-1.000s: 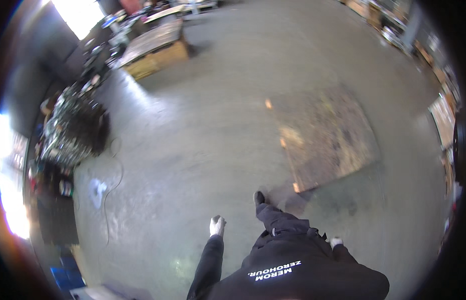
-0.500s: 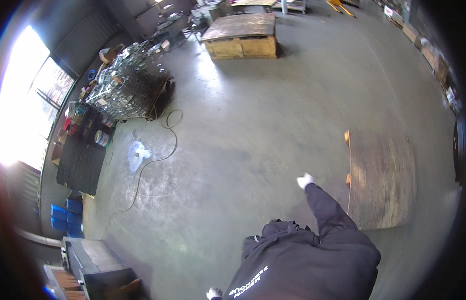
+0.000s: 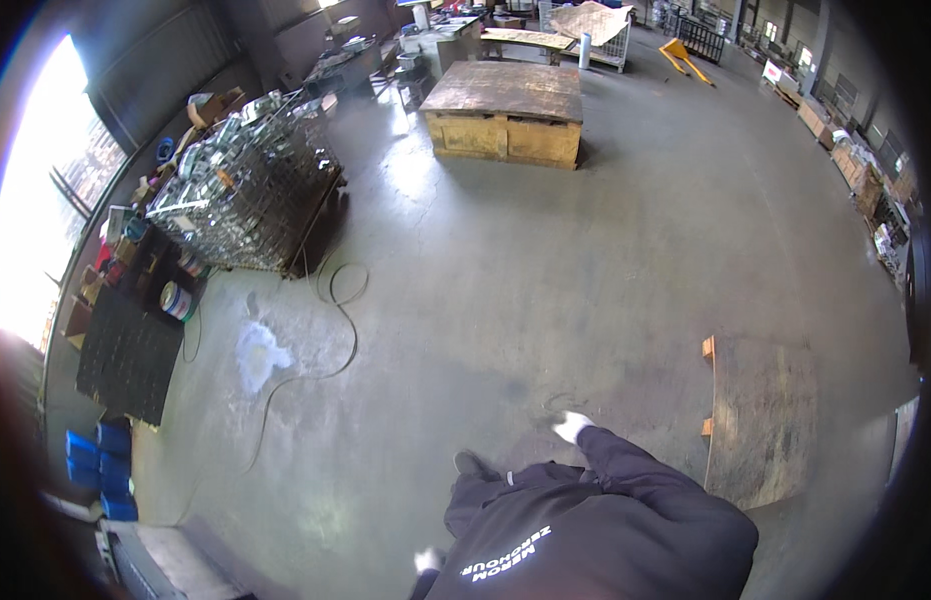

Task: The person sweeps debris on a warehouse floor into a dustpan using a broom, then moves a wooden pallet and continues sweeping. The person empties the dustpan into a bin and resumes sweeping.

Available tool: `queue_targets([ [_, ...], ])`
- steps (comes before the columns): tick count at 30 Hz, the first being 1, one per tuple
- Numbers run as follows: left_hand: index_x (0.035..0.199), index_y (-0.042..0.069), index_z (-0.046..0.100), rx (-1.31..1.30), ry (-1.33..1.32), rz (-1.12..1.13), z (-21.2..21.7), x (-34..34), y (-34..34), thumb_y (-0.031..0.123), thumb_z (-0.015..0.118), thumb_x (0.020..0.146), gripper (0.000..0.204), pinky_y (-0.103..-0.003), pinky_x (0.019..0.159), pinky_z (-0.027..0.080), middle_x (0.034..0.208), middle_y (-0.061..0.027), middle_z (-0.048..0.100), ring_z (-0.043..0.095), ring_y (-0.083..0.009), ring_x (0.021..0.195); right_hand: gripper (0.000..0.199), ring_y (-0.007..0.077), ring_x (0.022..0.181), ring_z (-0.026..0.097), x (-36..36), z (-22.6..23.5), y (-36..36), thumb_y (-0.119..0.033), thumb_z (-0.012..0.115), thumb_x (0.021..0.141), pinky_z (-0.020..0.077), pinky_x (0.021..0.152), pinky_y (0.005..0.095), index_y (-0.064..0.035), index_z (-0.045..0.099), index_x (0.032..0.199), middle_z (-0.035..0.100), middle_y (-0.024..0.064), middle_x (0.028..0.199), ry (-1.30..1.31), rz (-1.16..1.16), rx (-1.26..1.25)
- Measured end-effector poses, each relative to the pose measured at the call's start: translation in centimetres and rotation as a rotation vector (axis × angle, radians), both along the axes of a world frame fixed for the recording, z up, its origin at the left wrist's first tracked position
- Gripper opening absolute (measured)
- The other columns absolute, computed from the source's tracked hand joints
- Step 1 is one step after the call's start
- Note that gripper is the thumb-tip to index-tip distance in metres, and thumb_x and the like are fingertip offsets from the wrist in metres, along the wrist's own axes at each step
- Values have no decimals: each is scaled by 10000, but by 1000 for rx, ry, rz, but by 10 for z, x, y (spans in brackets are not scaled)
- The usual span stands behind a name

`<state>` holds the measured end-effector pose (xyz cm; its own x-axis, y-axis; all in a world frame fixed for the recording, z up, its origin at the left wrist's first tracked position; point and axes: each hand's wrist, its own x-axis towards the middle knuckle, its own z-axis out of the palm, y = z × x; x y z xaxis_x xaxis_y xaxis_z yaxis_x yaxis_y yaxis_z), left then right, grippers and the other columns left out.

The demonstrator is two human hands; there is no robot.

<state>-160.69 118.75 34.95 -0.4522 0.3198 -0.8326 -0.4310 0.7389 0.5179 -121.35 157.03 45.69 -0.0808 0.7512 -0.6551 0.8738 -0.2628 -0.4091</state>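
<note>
Out over the concrete floor [image 3: 465, 300] reaches my right hand [image 3: 572, 427], in a white glove at the end of a dark sleeve. No object shows in it, and its fingers are too small and blurred to read. Low in the view, beside my dark jacket, hangs my left hand [image 3: 428, 560], also white-gloved. Motion smears its fingers. Nearest to my right hand stands a wooden pallet [image 3: 765, 425] with a flat worn top, apart from it. One dark shoe [image 3: 469, 463] shows ahead of my body.
Ahead sits a wooden crate [image 3: 503, 138]. At left are a wire cage [image 3: 250, 215] heaped with metal parts, a bucket [image 3: 175, 299], a black board [image 3: 130, 350] and blue containers [image 3: 97, 462]. A hose [image 3: 351, 345] loops across the floor. Yellow pallet-jack forks [image 3: 690, 65] lie far off.
The view has tilted up, so the far room shows more and the crate and pallet sit lower. My right hand appears lower and further left. A shoe has come into view.
</note>
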Motion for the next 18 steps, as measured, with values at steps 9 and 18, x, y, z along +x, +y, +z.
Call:
queue_targets([
  [9, 1214, 17, 471, 355, 273, 94, 88, -303, 416, 26, 516, 887, 330, -312, 462, 411, 716, -74, 522, 509, -163, 550, 469, 397, 1141, 575, 158, -127, -57, -239, 534, 900, 463, 954, 538, 4, 526, 1302, 594, 191, 1262, 480, -1509, -143],
  [18, 1002, -54, 658, 189, 215, -579, 93, -130, 682, 103, 568, 847, 239, -290, 573, 495, 769, -95, 646, 610, -156, 630, 270, 312, 1014, 679, 106, -193, 197, -201, 559, 856, 546, 860, 459, -122, 734, 1047, 679, 127, 1135, -429, -106, -359],
])
